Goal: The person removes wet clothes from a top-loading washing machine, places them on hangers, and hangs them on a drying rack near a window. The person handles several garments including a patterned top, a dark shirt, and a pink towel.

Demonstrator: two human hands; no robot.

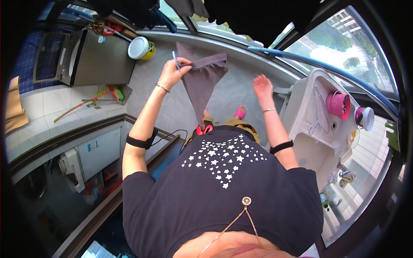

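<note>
Head view: left hand (173, 72) clamped on a mauve cloth (202, 79) hanging above grey floor (146, 101), plus a pale strip (174, 56), partly hidden. Unclenched right hand (263, 88) beside a sink (301, 105). Yellow bucket's (150, 52) label: illegible. Overhead dark clothes (254, 19): cut off.

One cloth (201, 86), two hands (263, 89), two bracelets (269, 110), two armbands (282, 147) — plus one sink (314, 148) and three tubs (138, 47).

Home laundry balcony, by the look of it — front-loading washing machine (103, 60), washboard sink (297, 112), dark clothes (258, 17) hanging overhead, big windows (340, 47) alongside.
</note>
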